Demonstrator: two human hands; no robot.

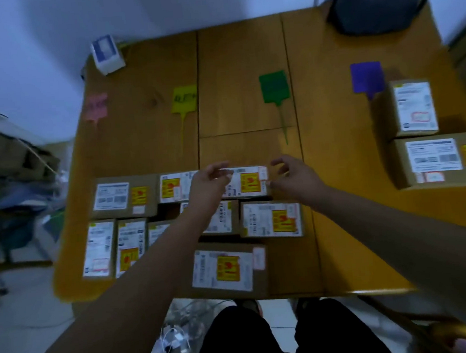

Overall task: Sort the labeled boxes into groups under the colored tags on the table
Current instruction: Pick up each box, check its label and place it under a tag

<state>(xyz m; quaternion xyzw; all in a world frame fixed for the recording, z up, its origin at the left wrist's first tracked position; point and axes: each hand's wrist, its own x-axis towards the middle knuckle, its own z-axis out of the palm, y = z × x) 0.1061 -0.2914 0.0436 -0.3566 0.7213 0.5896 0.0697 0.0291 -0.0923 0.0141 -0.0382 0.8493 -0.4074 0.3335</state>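
While the wooden table [243, 72] is being viewed from above, its near left part is being taken up by a cluster of labeled boxes [222, 269], and two more boxes [413, 107] are being kept under the purple tag [366, 76] at the far right. Farther back, a green tag [273, 86], a yellow tag [184, 99] and a pink tag [96, 105] are being left with nothing beneath them. One box [247, 182] in the cluster's back row is being reached for from both ends: the left hand [208, 182] and the right hand [296, 175] are being held with fingers spread and curled, nothing being gripped.
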